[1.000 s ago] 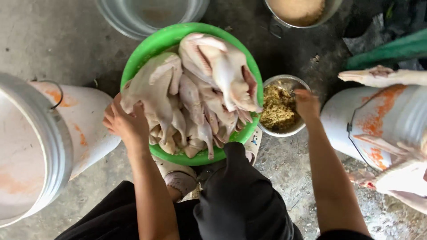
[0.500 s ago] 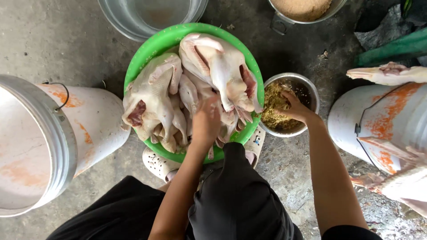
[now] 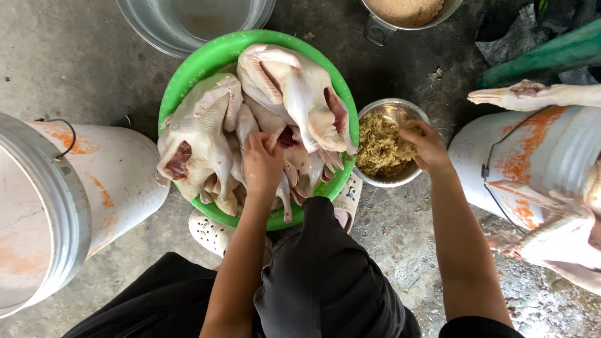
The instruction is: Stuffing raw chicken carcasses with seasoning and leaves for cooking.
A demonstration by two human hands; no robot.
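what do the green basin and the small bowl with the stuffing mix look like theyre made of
Green basin: likely plastic, with a uniform bright colour, a soft sheen and a moulded rolled rim. Small bowl: probably stainless steel, its silvery wall mirror-bright. The right hand dips into its crumbly yellow-green mix.

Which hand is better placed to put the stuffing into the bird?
Probably the right hand: it is already in the metal bowl of stuffing. The left hand rests on the plucked birds.

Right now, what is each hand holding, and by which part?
The left hand grips a plucked bird in the green basin, at mid-body. The right hand pinches stuffing mix in the metal bowl.
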